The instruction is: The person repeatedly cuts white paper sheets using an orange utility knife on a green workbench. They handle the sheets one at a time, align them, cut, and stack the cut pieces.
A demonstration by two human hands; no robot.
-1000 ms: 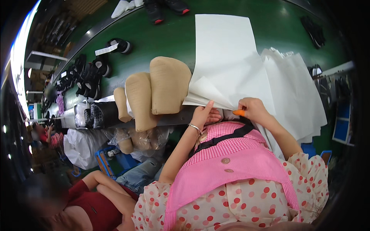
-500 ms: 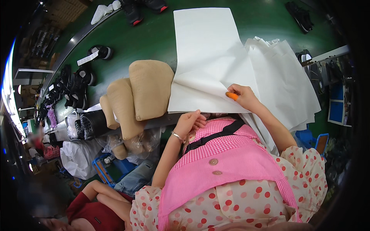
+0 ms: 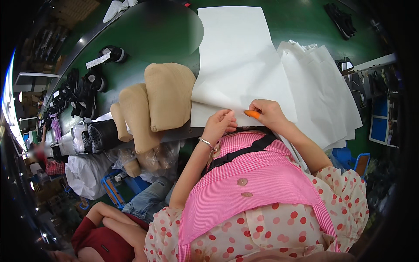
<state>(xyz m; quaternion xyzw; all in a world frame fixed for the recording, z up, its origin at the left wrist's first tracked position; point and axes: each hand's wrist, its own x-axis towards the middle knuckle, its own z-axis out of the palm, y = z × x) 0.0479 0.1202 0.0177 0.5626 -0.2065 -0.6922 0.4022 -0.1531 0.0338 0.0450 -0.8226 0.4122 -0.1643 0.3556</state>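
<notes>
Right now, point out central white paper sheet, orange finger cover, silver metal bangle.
White paper sheet (image 3: 241, 65): head view, flat middle.
Orange finger cover (image 3: 252, 114): head view, middle.
Silver metal bangle (image 3: 205, 142): head view, outer band.

Paper (image 3: 238, 48) on table (image 3: 301, 22) before you, your left hand (image 3: 219, 125) and right hand (image 3: 267, 115) at its near end. Sheets (image 3: 321, 91) just right of it; shoes (image 3: 340, 21) far right. Left of the paper: three bundles (image 3: 170, 96); shoe (image 3: 116, 54) farther left.

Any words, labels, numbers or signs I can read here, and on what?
None is legible.
White rectangular strip on a black shoe: any print too small.
Small dark tag on the dark red fabric shirt: too small.
Large white paper sheet: no print visible.
</notes>
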